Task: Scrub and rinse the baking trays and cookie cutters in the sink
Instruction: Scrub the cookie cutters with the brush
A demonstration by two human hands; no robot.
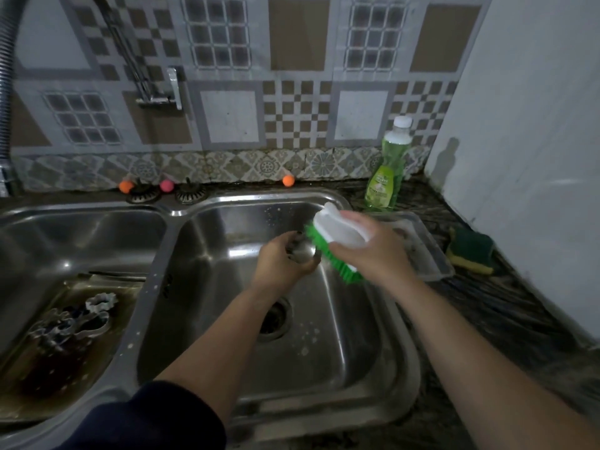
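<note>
Over the right basin of the double sink (402, 345), the person is in the scrubbing step, working on one piece at a time. The left hand (285, 258) is curled round a small metal cookie cutter (303, 251), holding it above the basin with its open ring turned toward the brush. The right hand (370, 251) is wrapped over the white back of a scrubbing brush (334, 245), and the green bristles press against the cutter's edge.

The rest of the job waits in the left basin: a dark, stained baking tray (48, 378) lies flat on the bottom, with a cluster of other cutters (81, 319) resting on it, one with a scalloped rim. No water seems to be running where the hands are; the tap (159, 89) hangs over the left side.

On the table to the right stand a bottle of green dish soap (388, 170), a clear plastic tray (422, 251) and a green and yellow sponge (470, 254).

As I judge it, the next move calls for turning the cutter in the fingers so the bristles reach the inner rim, then rinsing it under the tap before picking up another.
</note>
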